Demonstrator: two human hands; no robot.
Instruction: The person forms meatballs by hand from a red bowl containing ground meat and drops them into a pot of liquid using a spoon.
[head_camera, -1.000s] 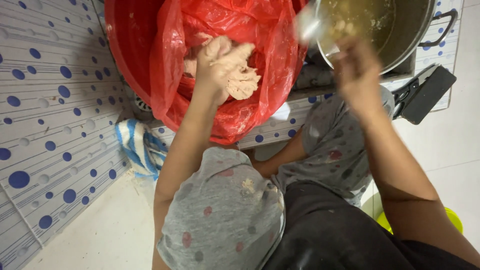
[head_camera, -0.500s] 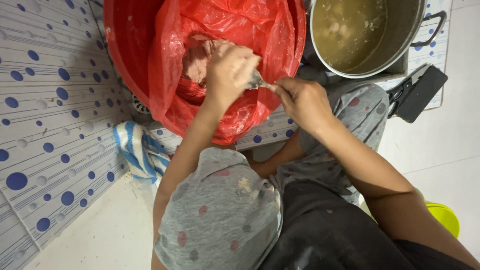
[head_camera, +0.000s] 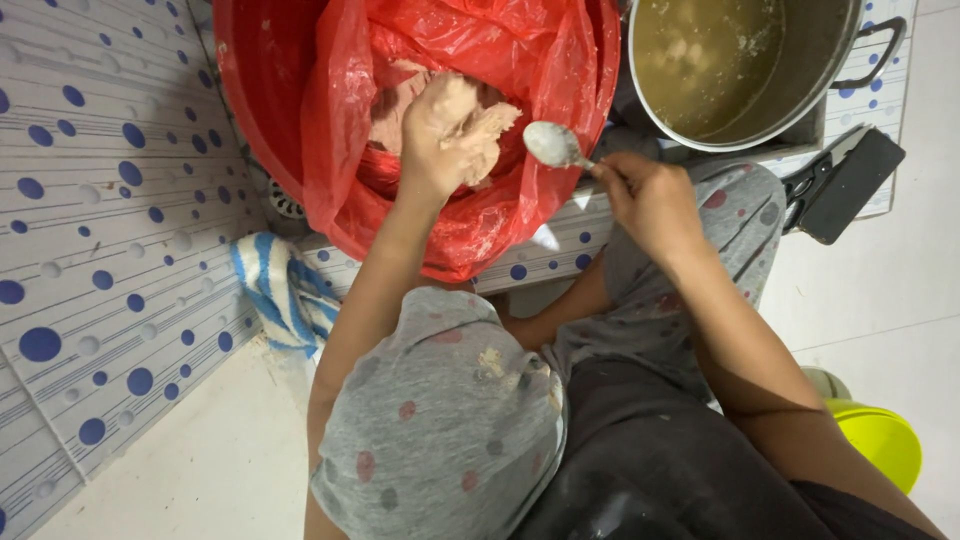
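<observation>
Head view, left to right: one blue-and-white striped cloth (head_camera: 285, 290) on the floor by the dotted tiles; one red basin (head_camera: 250, 60) lined with one red plastic bag (head_camera: 500, 60), top cut off; one left hand (head_camera: 440, 135) inside it, grasping a pale dough-like lump (head_camera: 490, 130), fingers partly hidden; one spoon (head_camera: 553, 145), bowl coated, pinched by one right hand (head_camera: 650, 200); one metal pot (head_camera: 850, 50) of cloudy liquid, contents unclear; one yellow-green container (head_camera: 880, 440), near right, mostly hidden.

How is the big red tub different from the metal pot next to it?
The red tub is lined with a red plastic bag and holds pale pink paste; the metal pot is bare inside and holds cloudy yellowish liquid with lumps. The pot shows a black handle; no handle shows on the tub. Both are round and open.
</observation>
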